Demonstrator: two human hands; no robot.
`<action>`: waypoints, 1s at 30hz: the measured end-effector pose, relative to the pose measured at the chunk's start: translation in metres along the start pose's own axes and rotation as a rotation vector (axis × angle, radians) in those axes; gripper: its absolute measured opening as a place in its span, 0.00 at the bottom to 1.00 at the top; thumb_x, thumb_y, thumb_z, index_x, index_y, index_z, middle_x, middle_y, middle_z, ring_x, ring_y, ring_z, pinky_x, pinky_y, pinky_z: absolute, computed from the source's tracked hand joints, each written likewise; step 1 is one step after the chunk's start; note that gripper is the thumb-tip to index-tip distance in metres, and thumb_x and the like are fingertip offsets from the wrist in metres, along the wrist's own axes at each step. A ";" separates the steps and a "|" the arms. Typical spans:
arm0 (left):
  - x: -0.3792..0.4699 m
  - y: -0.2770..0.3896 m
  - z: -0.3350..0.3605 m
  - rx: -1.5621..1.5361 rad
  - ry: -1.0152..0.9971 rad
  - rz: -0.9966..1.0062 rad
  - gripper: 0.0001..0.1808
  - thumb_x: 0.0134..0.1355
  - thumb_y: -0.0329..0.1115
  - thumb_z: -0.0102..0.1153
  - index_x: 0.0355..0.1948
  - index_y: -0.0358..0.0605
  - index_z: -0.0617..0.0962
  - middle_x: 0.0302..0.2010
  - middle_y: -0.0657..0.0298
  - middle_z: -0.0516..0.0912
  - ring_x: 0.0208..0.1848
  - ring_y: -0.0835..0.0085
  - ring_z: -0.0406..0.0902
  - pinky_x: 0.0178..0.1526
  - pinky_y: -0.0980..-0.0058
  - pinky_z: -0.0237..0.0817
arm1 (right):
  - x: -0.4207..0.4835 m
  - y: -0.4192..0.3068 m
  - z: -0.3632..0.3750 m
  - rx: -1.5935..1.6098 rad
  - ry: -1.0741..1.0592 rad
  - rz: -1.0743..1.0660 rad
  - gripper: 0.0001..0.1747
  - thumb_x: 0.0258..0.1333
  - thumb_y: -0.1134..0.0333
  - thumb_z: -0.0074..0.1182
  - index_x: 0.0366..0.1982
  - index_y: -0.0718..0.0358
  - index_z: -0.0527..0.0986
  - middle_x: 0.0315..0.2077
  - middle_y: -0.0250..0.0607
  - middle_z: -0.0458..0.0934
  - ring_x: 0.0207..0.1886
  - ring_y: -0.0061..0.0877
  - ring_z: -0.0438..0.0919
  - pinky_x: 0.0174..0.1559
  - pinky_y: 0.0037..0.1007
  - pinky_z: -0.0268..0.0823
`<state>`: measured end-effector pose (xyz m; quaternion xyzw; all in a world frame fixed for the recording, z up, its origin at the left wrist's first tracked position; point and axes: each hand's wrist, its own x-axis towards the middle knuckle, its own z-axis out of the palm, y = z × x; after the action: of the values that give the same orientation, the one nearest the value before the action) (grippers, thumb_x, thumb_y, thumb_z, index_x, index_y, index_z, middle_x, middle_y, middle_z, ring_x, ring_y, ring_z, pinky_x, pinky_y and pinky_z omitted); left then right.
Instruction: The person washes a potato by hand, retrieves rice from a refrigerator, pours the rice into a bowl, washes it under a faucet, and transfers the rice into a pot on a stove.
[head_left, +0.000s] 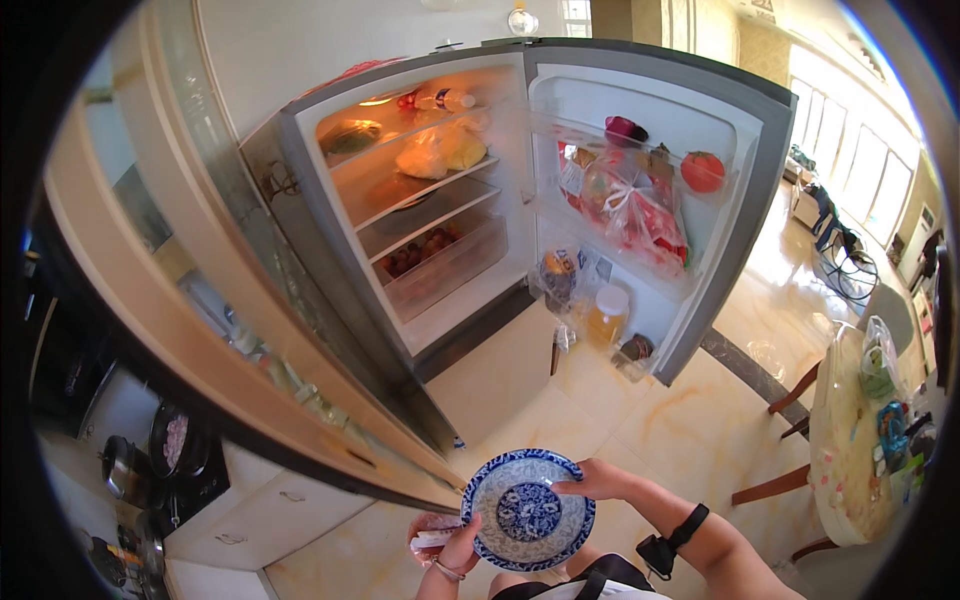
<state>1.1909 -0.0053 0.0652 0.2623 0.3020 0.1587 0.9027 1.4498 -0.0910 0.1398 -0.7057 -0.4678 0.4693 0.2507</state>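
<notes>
A blue-and-white patterned ceramic plate (529, 510) is held face up in front of my body. My right hand (596, 480) grips its right rim, the thumb lying over the inner face. On the other side, my left hand (459, 546) pinches the lower left rim with the thumb on top. A clear plastic-wrapped package (433, 538), reddish with a white patch, shows beside the left hand; its grip there is partly hidden by the plate. Beyond the plate, a refrigerator (450, 330) stands with its door (750, 180) swung wide.
Bagged food (439, 154) and a bottle (444, 99) lie on the fridge shelves. Door racks hold a tomato (703, 172), a red bag (637, 206) and a lidded jar (607, 315). A sliding door frame (300, 390) borders the left; a pan (176, 442) sits beyond. At right stands a table (840, 465).
</notes>
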 end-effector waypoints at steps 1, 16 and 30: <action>0.014 0.003 0.006 -0.059 0.007 -0.031 0.24 0.59 0.40 0.44 0.54 0.41 0.61 0.51 0.60 0.67 0.52 0.70 0.64 0.53 0.70 0.55 | 0.007 -0.004 -0.017 -0.043 -0.012 0.019 0.29 0.43 0.45 0.52 0.36 0.65 0.73 0.32 0.44 0.76 0.37 0.27 0.73 0.42 0.27 0.63; 0.125 0.102 0.053 0.093 0.108 0.011 0.24 0.61 0.45 0.37 0.53 0.41 0.62 0.51 0.60 0.68 0.52 0.68 0.64 0.54 0.68 0.55 | 0.114 -0.028 -0.124 -0.180 -0.023 0.011 0.31 0.41 0.40 0.49 0.33 0.63 0.74 0.28 0.49 0.76 0.33 0.36 0.74 0.37 0.30 0.64; 0.148 0.150 0.028 -0.057 0.107 0.110 0.25 0.61 0.45 0.37 0.54 0.39 0.59 0.52 0.59 0.66 0.54 0.67 0.63 0.55 0.67 0.54 | 0.213 -0.056 -0.131 -0.232 -0.180 0.036 0.34 0.40 0.39 0.49 0.33 0.65 0.74 0.27 0.46 0.76 0.32 0.32 0.75 0.37 0.28 0.64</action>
<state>1.3028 0.1723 0.1009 0.2437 0.3304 0.2306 0.8822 1.5698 0.1353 0.1500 -0.6932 -0.5270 0.4778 0.1160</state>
